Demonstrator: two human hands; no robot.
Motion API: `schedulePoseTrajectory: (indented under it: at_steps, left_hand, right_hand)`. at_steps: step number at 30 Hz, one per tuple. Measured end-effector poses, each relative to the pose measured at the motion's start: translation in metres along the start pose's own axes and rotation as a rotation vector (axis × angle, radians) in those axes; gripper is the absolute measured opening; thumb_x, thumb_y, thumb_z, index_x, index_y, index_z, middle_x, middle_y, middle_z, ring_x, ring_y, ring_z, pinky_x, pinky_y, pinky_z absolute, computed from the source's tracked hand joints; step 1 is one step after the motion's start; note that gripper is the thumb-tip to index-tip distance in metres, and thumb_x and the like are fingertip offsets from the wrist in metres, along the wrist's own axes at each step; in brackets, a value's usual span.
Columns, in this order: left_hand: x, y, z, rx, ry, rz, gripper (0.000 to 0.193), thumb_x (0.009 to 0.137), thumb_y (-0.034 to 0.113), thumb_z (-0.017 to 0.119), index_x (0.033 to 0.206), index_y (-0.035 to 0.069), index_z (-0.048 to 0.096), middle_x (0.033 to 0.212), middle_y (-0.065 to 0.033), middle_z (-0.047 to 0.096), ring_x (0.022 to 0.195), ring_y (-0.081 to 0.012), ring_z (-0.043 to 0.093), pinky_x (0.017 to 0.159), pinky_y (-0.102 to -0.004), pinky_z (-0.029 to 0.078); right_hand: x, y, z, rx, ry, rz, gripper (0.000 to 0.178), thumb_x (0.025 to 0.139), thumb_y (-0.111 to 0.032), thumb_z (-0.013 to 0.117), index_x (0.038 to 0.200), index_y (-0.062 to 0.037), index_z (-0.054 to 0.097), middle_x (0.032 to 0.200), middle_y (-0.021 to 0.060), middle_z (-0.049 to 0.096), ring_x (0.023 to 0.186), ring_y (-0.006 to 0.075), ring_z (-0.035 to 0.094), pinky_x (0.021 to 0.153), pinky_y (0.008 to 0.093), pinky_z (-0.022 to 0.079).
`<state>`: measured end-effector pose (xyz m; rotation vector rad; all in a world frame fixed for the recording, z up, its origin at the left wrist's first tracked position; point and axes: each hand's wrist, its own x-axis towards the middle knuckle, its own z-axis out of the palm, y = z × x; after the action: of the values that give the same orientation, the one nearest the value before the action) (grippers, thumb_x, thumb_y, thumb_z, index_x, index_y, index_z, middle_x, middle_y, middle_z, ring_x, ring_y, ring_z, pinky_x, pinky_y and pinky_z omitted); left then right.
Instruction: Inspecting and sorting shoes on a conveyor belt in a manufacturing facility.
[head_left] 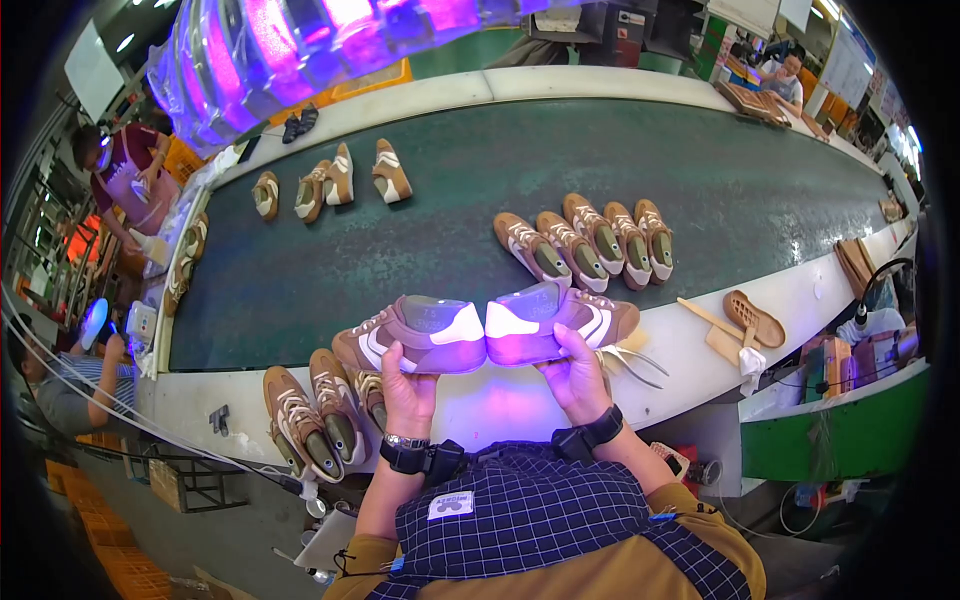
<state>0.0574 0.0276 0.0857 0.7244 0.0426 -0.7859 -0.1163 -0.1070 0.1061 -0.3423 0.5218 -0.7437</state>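
Observation:
My left hand (pixel 408 392) grips a brown sneaker (pixel 415 335) with white stripes and a white heel patch. A matching sneaker (pixel 560 325) is held in my right hand (pixel 577 380). Both shoes are raised over the near table edge, heels turned toward each other and almost touching, toes pointing outward. My thumbs press on their sides; most of my fingers are hidden beneath the soles. Purple light falls on the heels. Just left of my left hand, several brown sneakers (pixel 297 420) stand on the white ledge.
A green conveyor belt (pixel 400 270) carries a row of sneakers (pixel 585 240) and more shoes (pixel 340 178) farther left. Pliers (pixel 640 365), a loose sole (pixel 757 318) and a white cloth (pixel 751 365) lie at right. A purple-lit lamp (pixel 290 50) hangs above. People work around the belt.

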Motion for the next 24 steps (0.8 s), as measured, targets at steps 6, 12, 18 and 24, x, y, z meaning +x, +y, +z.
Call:
schedulePoseTrajectory:
  at_steps: [6, 12, 18, 24]
  left_hand:
    - [-0.0005, 0.0002, -0.0027, 0.015, 0.025, -0.015, 0.045, 0.084, 0.028, 0.057, 0.124, 0.009, 0.047, 0.118, -0.0047, 0.055, 0.107, -0.0193, 0.054, 0.09, -0.0361, 0.046]
    - [-0.002, -0.0024, 0.0011, 0.046, -0.024, 0.082, 0.044, 0.085, 0.029, 0.055, 0.123, 0.009, 0.047, 0.115, -0.0036, 0.056, 0.103, -0.0176, 0.055, 0.084, -0.0334, 0.047]
    - [-0.0002, -0.0016, -0.0055, 0.049, 0.012, 0.001, 0.043, 0.086, 0.03, 0.054, 0.122, 0.008, 0.047, 0.114, -0.0035, 0.057, 0.101, -0.0172, 0.056, 0.083, -0.0332, 0.048]
    - [0.0001, -0.0033, -0.008, 0.044, -0.019, 0.018, 0.044, 0.082, 0.033, 0.059, 0.12, 0.012, 0.05, 0.114, -0.0027, 0.058, 0.103, -0.0183, 0.056, 0.084, -0.0359, 0.048]
  right_hand:
    - [0.0007, 0.0019, -0.0025, -0.007, 0.007, -0.003, 0.033, 0.083, -0.012, 0.061, 0.112, -0.0033, 0.05, 0.107, 0.0086, 0.059, 0.1, 0.0213, 0.058, 0.092, 0.0389, 0.046]
    - [0.0005, 0.0012, -0.0032, -0.06, -0.008, -0.013, 0.033, 0.084, -0.012, 0.059, 0.114, -0.0025, 0.049, 0.108, 0.01, 0.059, 0.102, 0.0225, 0.058, 0.092, 0.041, 0.045]
    - [0.0007, 0.0007, -0.0021, -0.043, -0.014, -0.017, 0.035, 0.083, -0.013, 0.06, 0.114, -0.002, 0.049, 0.108, 0.0095, 0.058, 0.101, 0.0216, 0.058, 0.092, 0.0395, 0.045]
    - [-0.0002, 0.0007, -0.0021, -0.021, -0.01, 0.006, 0.035, 0.083, -0.013, 0.06, 0.114, -0.0024, 0.048, 0.109, 0.0097, 0.058, 0.102, 0.0216, 0.057, 0.093, 0.0401, 0.045]
